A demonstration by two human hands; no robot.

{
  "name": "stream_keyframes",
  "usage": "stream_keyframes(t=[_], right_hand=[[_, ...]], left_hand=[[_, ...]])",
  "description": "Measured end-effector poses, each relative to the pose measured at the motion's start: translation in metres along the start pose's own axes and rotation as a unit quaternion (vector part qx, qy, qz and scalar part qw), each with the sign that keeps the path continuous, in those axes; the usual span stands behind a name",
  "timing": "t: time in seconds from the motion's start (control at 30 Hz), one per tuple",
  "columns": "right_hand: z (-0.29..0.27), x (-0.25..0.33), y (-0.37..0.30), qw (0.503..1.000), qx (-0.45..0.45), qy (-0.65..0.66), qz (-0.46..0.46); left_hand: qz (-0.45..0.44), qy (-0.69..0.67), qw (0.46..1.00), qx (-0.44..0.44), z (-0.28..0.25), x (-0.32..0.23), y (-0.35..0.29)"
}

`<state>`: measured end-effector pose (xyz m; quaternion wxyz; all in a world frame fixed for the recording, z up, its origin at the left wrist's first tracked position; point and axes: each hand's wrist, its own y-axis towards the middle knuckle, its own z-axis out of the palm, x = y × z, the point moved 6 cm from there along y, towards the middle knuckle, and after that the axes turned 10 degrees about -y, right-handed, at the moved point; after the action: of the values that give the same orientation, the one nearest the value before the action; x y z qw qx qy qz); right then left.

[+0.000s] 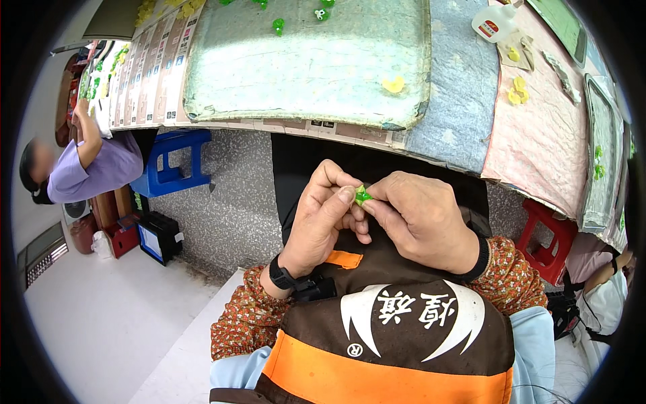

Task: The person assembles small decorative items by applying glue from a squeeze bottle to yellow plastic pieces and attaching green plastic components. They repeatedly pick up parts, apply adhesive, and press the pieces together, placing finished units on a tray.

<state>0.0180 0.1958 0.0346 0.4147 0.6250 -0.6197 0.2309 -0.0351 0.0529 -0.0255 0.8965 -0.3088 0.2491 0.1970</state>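
Observation:
A small, shiny green piece with a yellowish edge [362, 195] is pinched between both hands above my lap, just short of the table's near edge. It looks like a little moulded ornament, but its exact kind is too small to make out. My left hand [321, 214] grips it from the left with thumb and forefinger, the other fingers curled below. From the right, the thumb and forefinger of my right hand [422, 214] close on it, with the back of that hand turned up. The fingertips cover part of the piece.
On the table ahead lies a pale green board [303, 67] with green pieces [278, 27] and a yellow piece [393, 84]. Rightward are a blue cloth [457, 101], pink cloth [531, 148], white bottle [494, 23] and tray [601, 155]. A blue stool [176, 165] and another person [94, 165] are left.

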Motion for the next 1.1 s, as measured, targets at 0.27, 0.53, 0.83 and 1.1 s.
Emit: stream_keyframes(t=[0.27, 0.53, 0.83, 1.1], right_hand=[[0.0019, 0.0001, -0.001, 1.0, -0.006, -0.01, -0.009], [0.001, -0.0046, -0.0007, 1.0, -0.005, 0.013, 0.014], [-0.0007, -0.0035, -0.0007, 1.0, -0.002, 0.016, 0.021], [-0.0008, -0.0013, 0.0002, 1.0, -0.01, 0.01, 0.009]], left_hand=[[0.011, -0.007, 1.0, -0.01, 0.0007, 0.0015, 0.0009], [0.013, 0.024, 1.0, 0.007, 0.0016, 0.0004, -0.0012], [-0.001, 0.016, 1.0, 0.012, 0.0004, 0.0013, -0.003], [-0.001, 0.006, 1.0, 0.022, 0.0002, 0.0017, -0.0037]])
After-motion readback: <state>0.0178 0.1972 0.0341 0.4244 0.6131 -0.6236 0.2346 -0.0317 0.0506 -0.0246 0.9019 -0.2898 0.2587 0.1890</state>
